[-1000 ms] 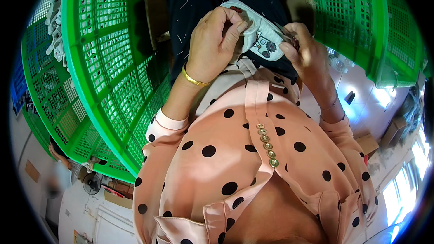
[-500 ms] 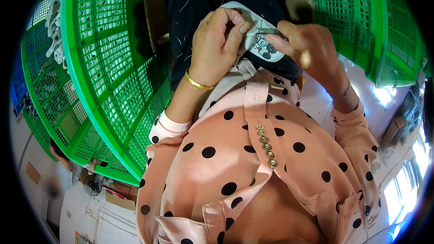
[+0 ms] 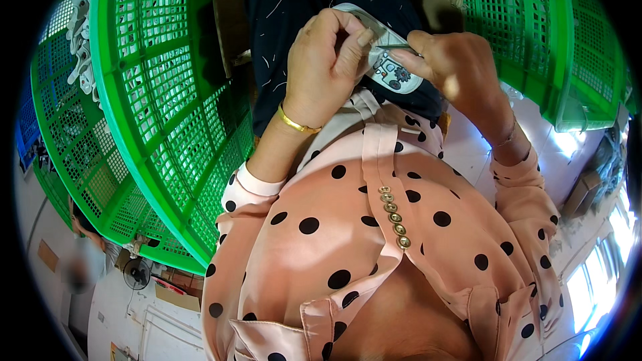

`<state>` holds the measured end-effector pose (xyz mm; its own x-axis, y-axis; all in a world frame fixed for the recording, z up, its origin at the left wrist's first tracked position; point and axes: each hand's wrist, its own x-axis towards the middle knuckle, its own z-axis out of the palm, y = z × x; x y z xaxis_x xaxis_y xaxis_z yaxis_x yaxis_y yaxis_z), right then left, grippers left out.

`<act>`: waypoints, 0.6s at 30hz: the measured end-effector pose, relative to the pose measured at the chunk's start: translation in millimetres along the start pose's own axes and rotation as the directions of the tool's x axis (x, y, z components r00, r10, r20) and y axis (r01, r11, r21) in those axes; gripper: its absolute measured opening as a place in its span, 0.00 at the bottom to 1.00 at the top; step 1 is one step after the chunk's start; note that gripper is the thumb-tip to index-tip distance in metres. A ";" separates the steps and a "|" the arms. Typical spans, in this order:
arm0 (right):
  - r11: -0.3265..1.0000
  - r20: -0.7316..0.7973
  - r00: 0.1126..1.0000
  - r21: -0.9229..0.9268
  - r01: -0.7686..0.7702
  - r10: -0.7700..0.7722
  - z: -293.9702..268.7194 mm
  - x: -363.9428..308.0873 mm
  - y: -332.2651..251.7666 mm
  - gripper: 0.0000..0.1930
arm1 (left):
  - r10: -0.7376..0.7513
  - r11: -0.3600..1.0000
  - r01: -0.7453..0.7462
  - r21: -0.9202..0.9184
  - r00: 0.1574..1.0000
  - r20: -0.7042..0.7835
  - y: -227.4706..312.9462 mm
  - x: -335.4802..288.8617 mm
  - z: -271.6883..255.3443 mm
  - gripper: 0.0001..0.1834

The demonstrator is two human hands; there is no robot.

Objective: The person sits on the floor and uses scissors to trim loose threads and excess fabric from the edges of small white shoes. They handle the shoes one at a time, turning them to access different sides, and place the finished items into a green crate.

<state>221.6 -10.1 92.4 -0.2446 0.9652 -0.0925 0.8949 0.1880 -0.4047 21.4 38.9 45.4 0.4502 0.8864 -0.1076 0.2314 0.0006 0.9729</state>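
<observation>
Over my dark trousers is a long, rounded white piece (image 3: 399,80), shaped like a shoe sole, with a dark printed picture at its near right end. My left hand (image 3: 328,47) pinches it near the middle, thumb and forefinger bent together. In my right hand (image 3: 458,63) is a slim pointed metal tool (image 3: 396,46), like thread snips. Its tip points left over the white piece, close to my left fingertips. My fist hides most of the tool's handle, and I cannot tell whether its tip touches the piece.
A tall green mesh basket (image 3: 150,93) stands close at my left, with more baskets behind holding white pieces (image 3: 81,40). Another green basket (image 3: 518,33) is near my right arm. Loose threads cling to my trousers (image 3: 271,27). A fan (image 3: 137,273) and a blurred person (image 3: 87,261) are farther off.
My left hand has shifted slightly right and down. The tool's tip in my right hand is turned a little, and its blade shows thinner. The white piece has moved very slightly.
</observation>
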 end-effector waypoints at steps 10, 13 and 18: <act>0.924 -0.026 0.954 0.259 -0.281 0.298 27.3 -11.2 1.7 0.20 | -0.177 0.766 0.030 -0.642 0.970 -0.165 1.6 8.5 -15.8 0.06; 0.929 -0.014 0.963 0.269 -0.254 0.268 33.4 -17.4 6.3 0.20 | -0.066 0.882 -0.124 -0.455 0.923 -0.379 3.2 14.2 -31.3 0.05; 0.791 0.111 0.946 0.524 -0.316 0.304 41.3 -21.5 19.8 0.17 | 0.372 0.886 -0.170 0.431 0.815 -0.444 -12.0 12.8 -62.1 0.11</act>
<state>229.2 -34.7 48.8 -0.0011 0.9502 -0.3117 0.5894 -0.2512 -0.7678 -29.1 79.0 45.1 0.0704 0.9282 0.3654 0.5001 -0.3497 0.7922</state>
